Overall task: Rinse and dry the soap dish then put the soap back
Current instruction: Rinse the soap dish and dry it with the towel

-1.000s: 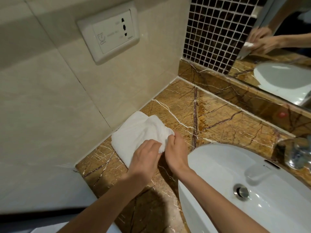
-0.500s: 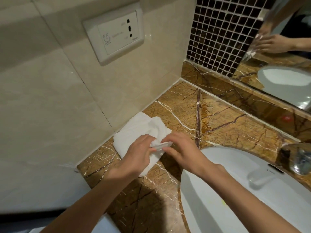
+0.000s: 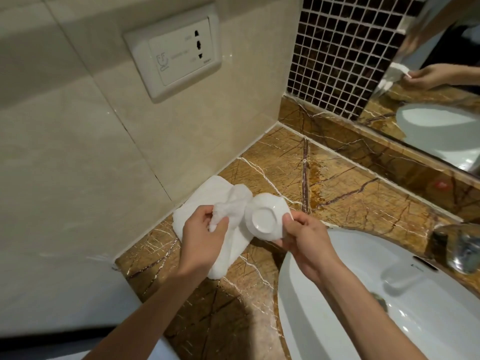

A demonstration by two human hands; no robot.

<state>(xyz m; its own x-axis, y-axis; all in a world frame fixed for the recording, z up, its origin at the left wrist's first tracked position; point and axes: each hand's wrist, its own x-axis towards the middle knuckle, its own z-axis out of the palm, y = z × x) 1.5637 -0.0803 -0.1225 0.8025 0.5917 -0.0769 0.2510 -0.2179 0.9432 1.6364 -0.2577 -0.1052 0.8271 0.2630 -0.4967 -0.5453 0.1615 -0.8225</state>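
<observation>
Two hands work just left of the middle of the frame, over the brown marble counter (image 3: 350, 203). The right hand (image 3: 304, 237) pinches the white soap dish (image 3: 262, 216) by its rim, fingers curled around the right edge, and the dish is turned so that its round foot faces the camera. The left hand (image 3: 202, 229) is closed around a bunched part of the white towel (image 3: 197, 201); the rest of the towel lies on the counter against the beige wall, at the left of the dish. Towel and dish touch, or nearly touch, at the left rim of the dish.

I judge that the drying step is in hand: the underside of the dish is presented and the cloth is ready beside it. No water runs from the tap (image 3: 462, 250) at the right edge, and the white basin (image 3: 363, 320) fills the lower right.

The soap I cannot see anywhere in the frame. The next move probably calls for pressing the bunched towel over the foot and the outer wall, then turning the dish upright, setting it on the counter, and finding the soap.
</observation>
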